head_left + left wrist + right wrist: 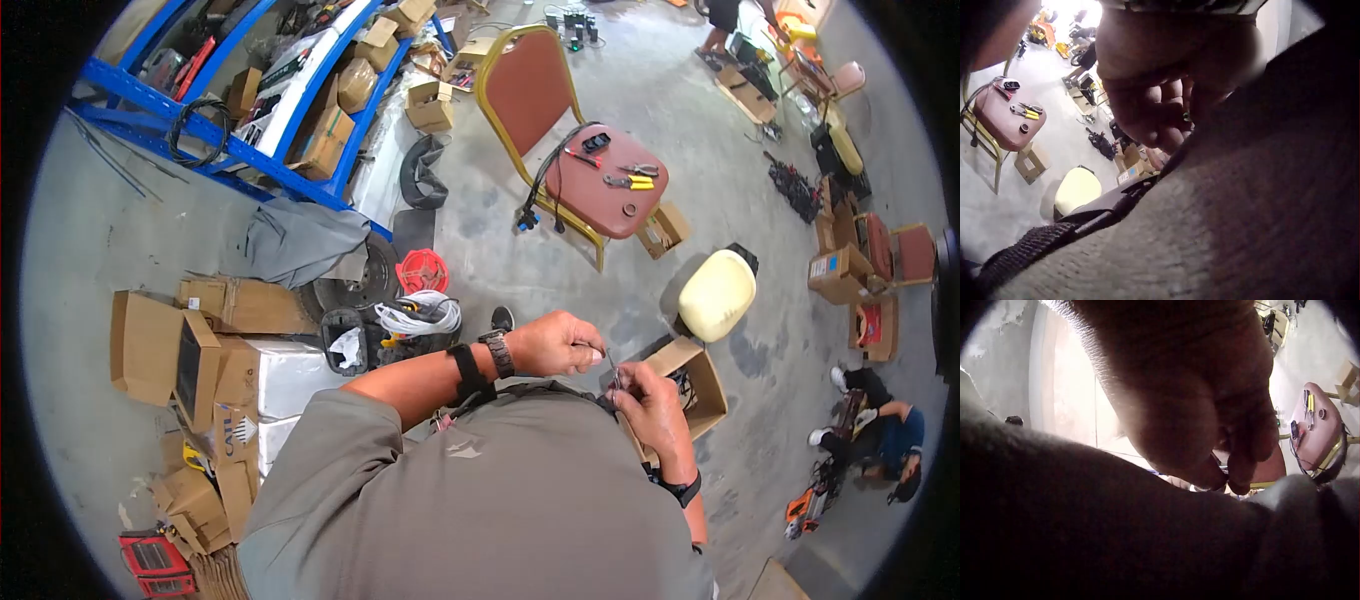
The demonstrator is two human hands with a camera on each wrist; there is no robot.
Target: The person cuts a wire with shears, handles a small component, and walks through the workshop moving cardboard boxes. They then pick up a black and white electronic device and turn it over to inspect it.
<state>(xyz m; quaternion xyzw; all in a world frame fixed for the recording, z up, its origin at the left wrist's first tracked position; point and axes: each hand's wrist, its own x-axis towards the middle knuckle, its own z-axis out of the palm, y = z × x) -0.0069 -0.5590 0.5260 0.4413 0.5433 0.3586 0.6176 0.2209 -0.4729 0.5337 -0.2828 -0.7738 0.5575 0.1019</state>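
In the head view both hands meet in front of the shirt, close together. The left hand [552, 343] has its fingers curled, thumb and fingertips pinching a thin dark piece [612, 356], perhaps a wire. The right hand [652, 402] pinches the same thin piece or another one right beside it; which of these cannot be told. The left wrist view shows the left hand [1154, 100] in shadow, a tiny greenish spot [1187, 117] by its fingers. Dark in the right wrist view, the right hand [1191, 419] has bent fingers, and what lies between them is mostly hidden.
Pliers [630, 182] and a tape roll [629, 210] lie on a red chair [590, 165] ahead. A yellow stool [717, 295] and an open carton [708, 390] stand right; blue shelving [270, 180], boxes and a white cable coil [418, 313] left. Another person [895, 440] sits far right.
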